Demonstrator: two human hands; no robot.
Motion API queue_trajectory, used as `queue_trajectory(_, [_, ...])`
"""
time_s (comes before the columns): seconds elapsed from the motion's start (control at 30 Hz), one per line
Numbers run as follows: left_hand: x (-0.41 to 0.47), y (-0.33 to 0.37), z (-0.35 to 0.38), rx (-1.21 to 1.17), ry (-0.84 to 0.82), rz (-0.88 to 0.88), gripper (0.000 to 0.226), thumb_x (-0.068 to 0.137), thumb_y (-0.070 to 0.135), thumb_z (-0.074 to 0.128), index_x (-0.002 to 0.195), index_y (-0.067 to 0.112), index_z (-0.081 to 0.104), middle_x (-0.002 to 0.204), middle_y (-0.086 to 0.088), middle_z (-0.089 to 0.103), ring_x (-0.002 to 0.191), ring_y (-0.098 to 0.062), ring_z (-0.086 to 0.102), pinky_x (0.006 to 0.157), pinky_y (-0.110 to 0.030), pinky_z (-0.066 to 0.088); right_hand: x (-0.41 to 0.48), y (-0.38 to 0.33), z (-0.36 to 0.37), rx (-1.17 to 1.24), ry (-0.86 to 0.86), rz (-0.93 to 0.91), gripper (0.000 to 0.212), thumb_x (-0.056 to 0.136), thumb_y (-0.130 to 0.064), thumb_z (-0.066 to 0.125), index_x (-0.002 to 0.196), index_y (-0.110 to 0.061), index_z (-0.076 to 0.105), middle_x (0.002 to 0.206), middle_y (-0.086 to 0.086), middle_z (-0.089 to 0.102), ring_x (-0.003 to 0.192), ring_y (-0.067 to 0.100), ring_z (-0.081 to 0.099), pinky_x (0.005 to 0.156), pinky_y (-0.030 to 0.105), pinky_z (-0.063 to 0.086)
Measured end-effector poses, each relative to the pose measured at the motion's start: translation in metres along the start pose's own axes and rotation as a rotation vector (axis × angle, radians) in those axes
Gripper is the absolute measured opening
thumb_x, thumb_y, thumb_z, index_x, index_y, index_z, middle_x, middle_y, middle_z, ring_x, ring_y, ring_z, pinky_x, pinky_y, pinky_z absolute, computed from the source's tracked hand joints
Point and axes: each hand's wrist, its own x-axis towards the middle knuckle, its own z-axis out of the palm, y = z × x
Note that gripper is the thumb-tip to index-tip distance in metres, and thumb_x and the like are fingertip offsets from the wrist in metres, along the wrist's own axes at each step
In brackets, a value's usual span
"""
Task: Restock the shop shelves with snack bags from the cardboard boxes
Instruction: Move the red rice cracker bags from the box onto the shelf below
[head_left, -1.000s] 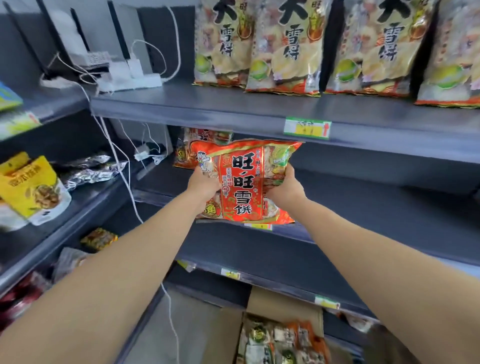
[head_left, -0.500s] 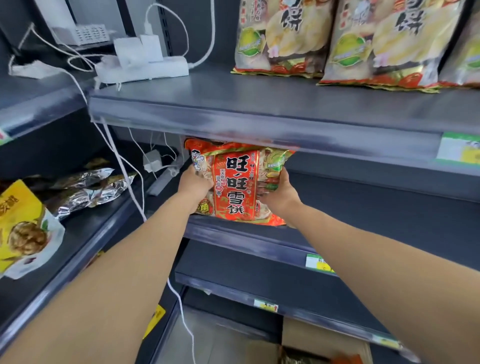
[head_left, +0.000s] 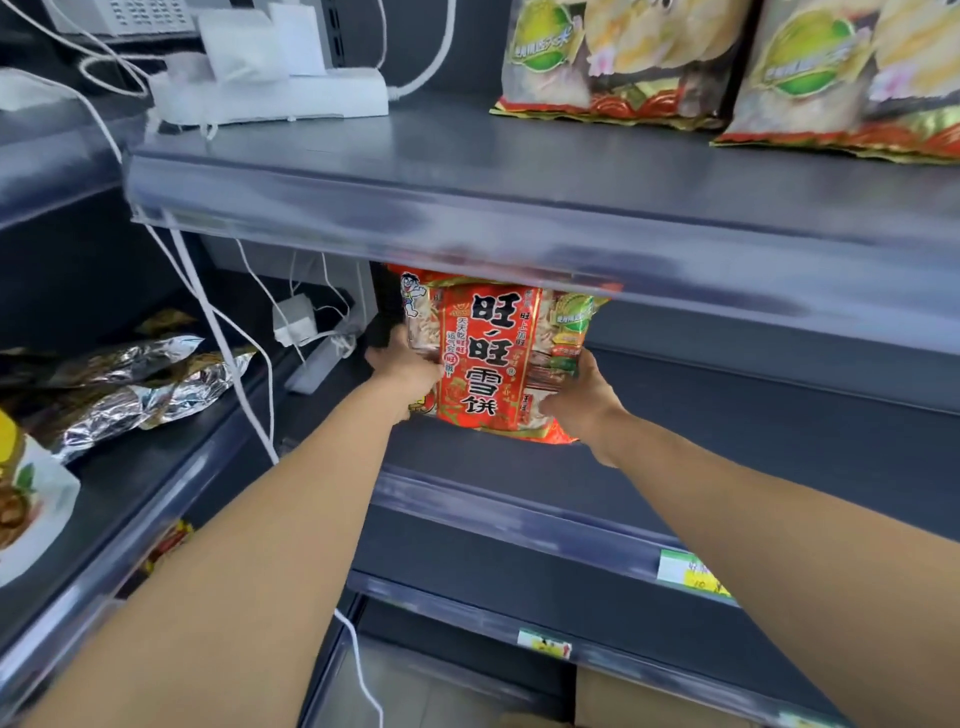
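Observation:
A red snack bag (head_left: 491, 358) with large black characters stands upright on the grey middle shelf (head_left: 727, 441), its top edge hidden behind the lip of the shelf above. My left hand (head_left: 402, 366) grips its left side and my right hand (head_left: 579, 397) grips its lower right side. The bag sits at the shelf's left end, close to the back. A corner of the cardboard box (head_left: 639, 701) shows at the bottom.
Pale rice-cracker bags (head_left: 613, 62) stand on the top shelf (head_left: 519, 208), beside a white power strip (head_left: 270, 98) with cables hanging down. Silver foil bags (head_left: 130, 384) and a yellow bag lie on the left-hand shelving. Price tags (head_left: 685, 571) mark the lower shelf edges.
Both hands have pushed the red bag deeper onto the middle shelf, under the upper shelf's lip. The view has moved closer and the box has dropped almost out of sight.

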Motion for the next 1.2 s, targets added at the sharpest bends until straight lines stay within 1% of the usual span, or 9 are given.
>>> queue_trajectory(0.13, [0.004, -0.008, 0.009, -0.035, 0.046, -0.016, 0.064, 0.087, 0.019, 0.064, 0.14, 0.032, 0.032, 0.138, -0.011, 0.027, 0.11, -0.032, 0.05, 0.07, -0.035, 0.05, 0.004, 0.005, 0.01, -0.006, -0.054, 0.068, 0.064, 0.087, -0.002, 0.055, 0.142, -0.02, 0.028, 0.125, 0.008, 0.055, 0.09, 0.021, 0.057, 0.066, 0.03, 0.053])
queue_trajectory(0.23, [0.006, -0.013, 0.01, -0.077, 0.047, 0.009, 0.064, 0.087, 0.018, 0.065, 0.14, 0.034, 0.033, 0.134, -0.008, 0.03, 0.105, -0.027, 0.051, 0.082, -0.037, 0.053, 0.007, 0.006, 0.013, 0.043, -0.056, 0.107, 0.057, 0.086, -0.013, 0.061, 0.133, -0.026, 0.032, 0.103, 0.005, 0.061, 0.089, 0.024, 0.059, 0.085, 0.039, 0.054])
queue_trajectory(0.33, [0.002, -0.015, 0.008, -0.093, 0.045, 0.022, 0.074, 0.085, 0.017, 0.067, 0.144, 0.035, 0.027, 0.138, -0.006, 0.035, 0.114, -0.027, 0.052, 0.094, -0.042, 0.051, 0.003, 0.006, 0.01, 0.05, -0.054, 0.088, 0.057, 0.088, -0.018, 0.06, 0.135, -0.028, 0.029, 0.084, -0.005, 0.054, 0.075, 0.015, 0.053, 0.079, 0.035, 0.047])
queue_trajectory(0.5, [-0.021, -0.009, 0.011, -0.001, 0.154, 0.026, 0.071, 0.09, 0.015, 0.061, 0.148, 0.011, 0.019, 0.145, -0.014, 0.029, 0.125, -0.031, 0.046, 0.092, -0.031, 0.041, -0.014, 0.007, 0.002, -0.051, -0.018, 0.028, 0.045, 0.09, -0.017, 0.055, 0.13, -0.017, 0.034, 0.107, 0.002, 0.057, 0.073, 0.014, 0.052, 0.056, 0.028, 0.042])
queue_trajectory(0.6, [-0.047, -0.001, 0.019, 0.047, 0.196, 0.075, 0.048, 0.091, 0.01, 0.056, 0.136, 0.008, 0.039, 0.137, -0.014, 0.041, 0.116, -0.031, 0.054, 0.091, -0.032, 0.045, -0.034, 0.016, -0.014, -0.1, -0.032, 0.001, 0.047, 0.09, -0.013, 0.055, 0.134, -0.013, 0.039, 0.108, 0.003, 0.057, 0.087, 0.02, 0.058, 0.064, 0.029, 0.048])
queue_trajectory(0.73, [-0.097, 0.015, 0.048, 0.117, 0.074, 0.18, 0.031, 0.092, 0.008, 0.054, 0.123, 0.006, 0.052, 0.122, -0.008, 0.058, 0.113, -0.027, 0.057, 0.085, -0.027, 0.043, -0.071, 0.038, -0.054, -0.135, -0.071, -0.005, 0.054, 0.091, -0.008, 0.054, 0.142, -0.012, 0.038, 0.131, 0.01, 0.056, 0.113, 0.027, 0.059, 0.093, 0.035, 0.049])
queue_trajectory(0.93, [-0.212, 0.053, 0.136, 0.204, -0.213, 0.342, 0.031, 0.093, 0.009, 0.05, 0.123, 0.008, 0.055, 0.121, -0.007, 0.061, 0.103, -0.021, 0.057, 0.08, -0.022, 0.041, -0.141, 0.096, -0.16, -0.245, 0.009, -0.027, 0.039, 0.09, -0.006, 0.052, 0.129, -0.009, 0.054, 0.119, 0.012, 0.062, 0.108, 0.03, 0.06, 0.091, 0.037, 0.05])
queue_trajectory(1.1, [-0.326, 0.084, 0.24, 0.271, -0.505, 0.47, 0.027, 0.092, 0.011, 0.048, 0.117, 0.014, 0.059, 0.102, 0.003, 0.058, 0.08, -0.017, 0.054, 0.054, -0.018, 0.043, -0.217, 0.173, -0.28, -0.369, 0.131, 0.054, 0.032, 0.092, -0.005, 0.05, 0.122, 0.001, 0.059, 0.123, 0.014, 0.06, 0.114, 0.032, 0.057, 0.097, 0.037, 0.045])
queue_trajectory(1.2, [-0.399, 0.097, 0.308, 0.313, -0.692, 0.546, 0.025, 0.092, 0.01, 0.05, 0.115, 0.011, 0.059, 0.099, 0.001, 0.058, 0.075, -0.017, 0.055, 0.058, -0.021, 0.042, -0.27, 0.231, -0.354, -0.356, 0.228, 0.144, 0.031, 0.09, -0.003, 0.055, 0.12, 0.001, 0.06, 0.119, 0.017, 0.063, 0.112, 0.031, 0.059, 0.083, 0.021, 0.046])
